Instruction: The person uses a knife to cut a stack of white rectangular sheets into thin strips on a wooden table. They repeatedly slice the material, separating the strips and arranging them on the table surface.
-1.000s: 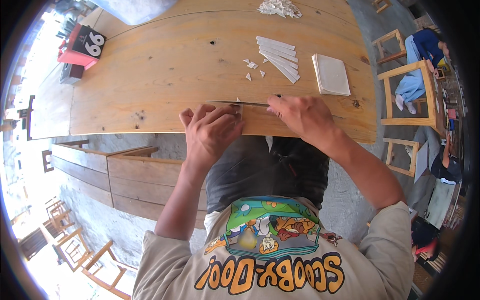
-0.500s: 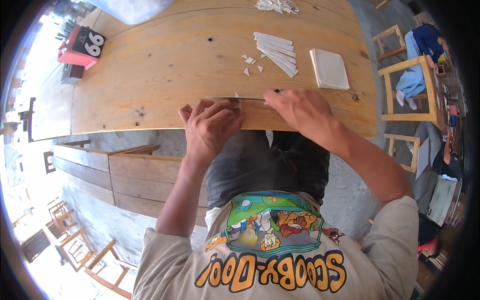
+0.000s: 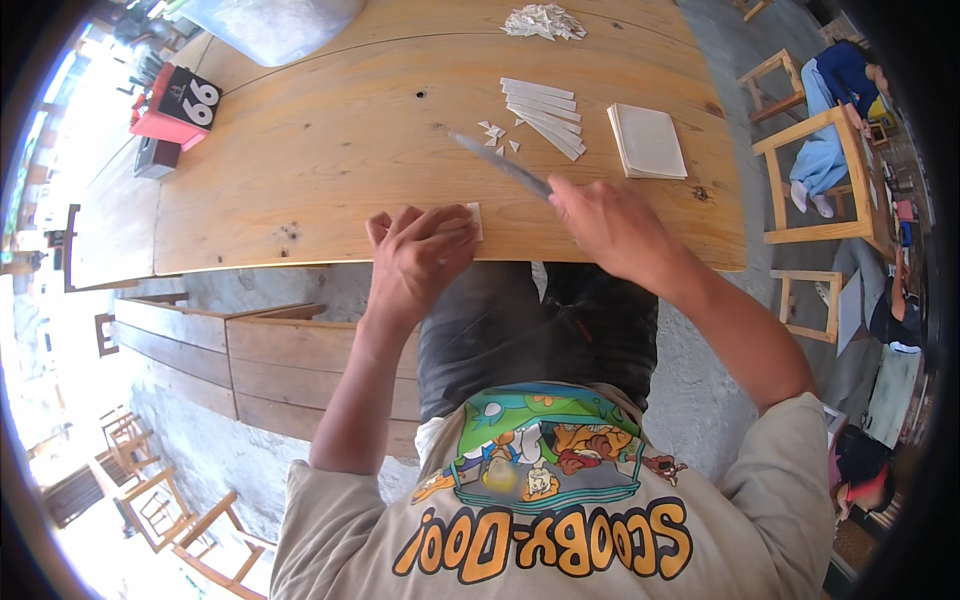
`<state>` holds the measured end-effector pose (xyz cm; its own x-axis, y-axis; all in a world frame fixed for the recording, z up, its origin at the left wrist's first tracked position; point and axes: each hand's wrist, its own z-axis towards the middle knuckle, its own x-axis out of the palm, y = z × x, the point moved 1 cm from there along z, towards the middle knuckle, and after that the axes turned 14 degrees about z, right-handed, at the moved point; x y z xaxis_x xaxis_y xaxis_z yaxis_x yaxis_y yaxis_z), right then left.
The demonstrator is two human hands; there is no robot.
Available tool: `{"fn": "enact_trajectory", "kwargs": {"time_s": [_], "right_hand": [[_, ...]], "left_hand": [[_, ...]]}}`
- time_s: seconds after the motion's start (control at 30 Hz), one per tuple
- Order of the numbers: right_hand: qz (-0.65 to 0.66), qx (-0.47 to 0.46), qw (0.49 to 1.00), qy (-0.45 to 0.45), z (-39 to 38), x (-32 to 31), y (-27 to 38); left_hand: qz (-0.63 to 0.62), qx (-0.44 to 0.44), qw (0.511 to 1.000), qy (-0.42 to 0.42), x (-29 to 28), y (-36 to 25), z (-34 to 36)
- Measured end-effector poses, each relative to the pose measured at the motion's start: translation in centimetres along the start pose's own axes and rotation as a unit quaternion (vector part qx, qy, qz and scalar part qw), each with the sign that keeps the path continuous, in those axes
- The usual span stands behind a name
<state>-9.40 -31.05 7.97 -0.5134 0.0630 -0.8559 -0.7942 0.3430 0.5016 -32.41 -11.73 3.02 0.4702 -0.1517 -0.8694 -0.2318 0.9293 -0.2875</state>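
Observation:
On the wooden table (image 3: 280, 180), near its front edge, my left hand (image 3: 418, 250) has its fingers curled and pressed onto a narrow white strip (image 3: 474, 222). My right hand (image 3: 610, 228) is closed round the handle of a long metal knife (image 3: 495, 160), its blade raised at an angle, pointing away to the upper left, apart from the strip. Beyond the blade lie small white triangles (image 3: 490, 131), a fan of white strips (image 3: 540, 108) and a stack of white square sheets (image 3: 645, 140). A larger pile of white scraps (image 3: 541, 22) is at the back.
A pink and black holder with utensils (image 3: 175, 105) stands at the left beside a grey box (image 3: 155, 157). A translucent plastic item (image 3: 270, 20) lies at the back left. A wooden bench (image 3: 290, 370) is below. Wooden chairs (image 3: 805, 180) and other people (image 3: 840, 85) are at the right.
The knife has lifted from lying level along the table edge at my left fingers and swung up, tip away from me. My left hand has stayed almost still on the strip.

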Motion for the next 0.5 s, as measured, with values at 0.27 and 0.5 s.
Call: {"fn": "enact_trajectory", "kwargs": {"time_s": [0.27, 0.5], "right_hand": [[-0.047, -0.044, 0.998, -0.017, -2.4, 2.4, 2.0], [-0.065, -0.053, 0.996, -0.006, -2.5, 2.5, 2.1]], "left_hand": [[0.021, -0.043, 0.998, -0.034, 1.4, -1.8, -0.2], [0.039, -0.068, 0.996, -0.046, 2.0, -2.1, -0.5]]}}
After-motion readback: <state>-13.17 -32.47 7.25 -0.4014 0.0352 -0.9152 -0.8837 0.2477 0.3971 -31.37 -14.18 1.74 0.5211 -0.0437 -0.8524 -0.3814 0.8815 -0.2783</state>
